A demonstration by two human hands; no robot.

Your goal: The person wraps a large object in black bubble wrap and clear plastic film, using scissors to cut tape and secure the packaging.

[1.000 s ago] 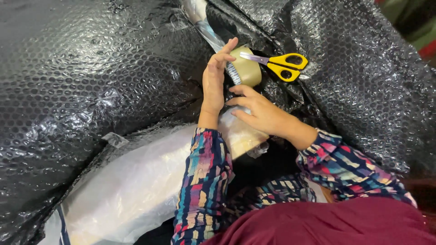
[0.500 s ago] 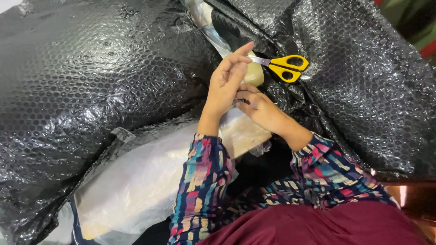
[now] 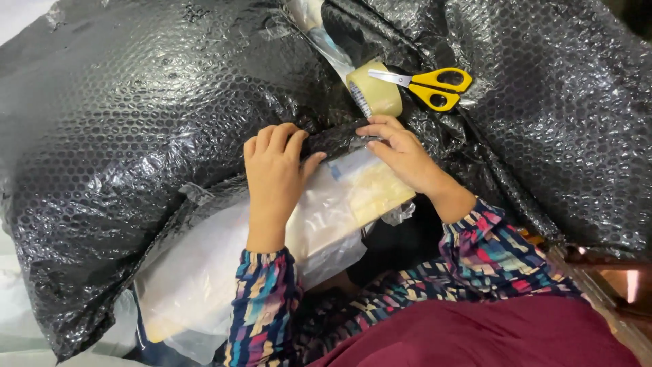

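Black bubble wrap covered nearly everything, and both hands were pinching its edge down over a clear plastic bundle. The left hand had its fingers curled over the fold, the right hand pressed it with fingertips, probably to keep the flap flat. Just above the right hand sat a tape roll and yellow scissors, parked within easy reach.

Black bubble wrap covers the bulky bundle, carrying a tape roll and yellow scissors.
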